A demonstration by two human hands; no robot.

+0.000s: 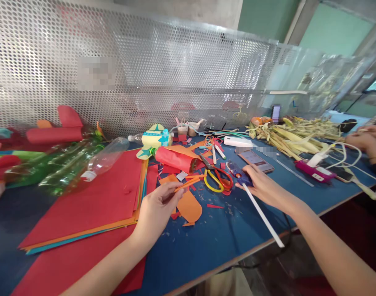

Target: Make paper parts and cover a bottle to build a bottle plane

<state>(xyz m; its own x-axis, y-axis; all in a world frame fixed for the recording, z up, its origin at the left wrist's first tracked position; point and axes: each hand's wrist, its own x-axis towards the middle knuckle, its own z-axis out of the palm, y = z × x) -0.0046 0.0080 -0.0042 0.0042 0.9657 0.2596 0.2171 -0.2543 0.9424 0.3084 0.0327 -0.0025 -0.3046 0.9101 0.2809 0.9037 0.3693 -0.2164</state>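
Note:
My left hand (155,209) pinches a narrow orange paper strip (188,183) between thumb and fingers, above the blue table (206,242). My right hand (264,187) is closed around a blue glue gun (243,178), and a long white glue stick (263,216) juts from its back end towards me. Between the hands lie scissors (217,181) with one yellow and one red handle loop. Behind the strip rests a bottle wrapped in red paper (175,159). A rounded orange paper piece (190,206) lies beneath my left hand among scraps.
Stacked red sheets (92,201) cover the left side, with green bottles (61,168) and a clear bottle (109,156) beyond. A phone (257,160), a magenta power strip (315,172) and dried husks (292,135) lie right. Another person's hands (368,139) show at the far right.

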